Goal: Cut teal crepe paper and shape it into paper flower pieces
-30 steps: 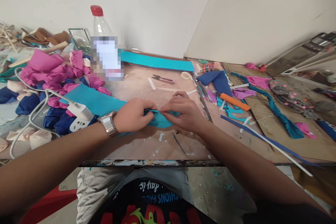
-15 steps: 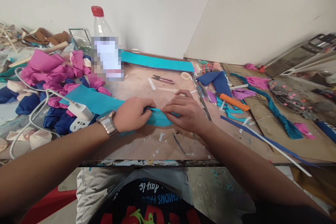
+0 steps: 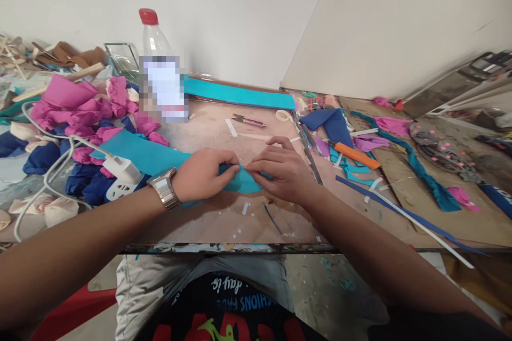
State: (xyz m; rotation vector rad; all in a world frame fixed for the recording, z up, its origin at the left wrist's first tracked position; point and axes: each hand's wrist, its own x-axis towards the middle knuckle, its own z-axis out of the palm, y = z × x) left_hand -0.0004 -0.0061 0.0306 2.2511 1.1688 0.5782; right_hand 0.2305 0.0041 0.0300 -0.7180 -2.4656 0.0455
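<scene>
The teal sheet (image 3: 152,155) lies on the table (image 3: 224,218), its near end pinched between both hands: left hand (image 3: 202,175) and right hand (image 3: 282,170) meet fingertip to fingertip over a folded edge. It looks light, soft and floppy, best gripped at that edge. Just left of the sheet sits one white plug adapter (image 3: 122,173); beyond it stands one bottle (image 3: 160,72); to its right, one orange knife (image 3: 357,154).

Bare table (image 3: 208,130) is lying open beyond the hands. A charger (image 3: 122,171) and fabric pile (image 3: 84,112) are crowding the left; a metal ruler (image 3: 308,152) is blocking the right.
</scene>
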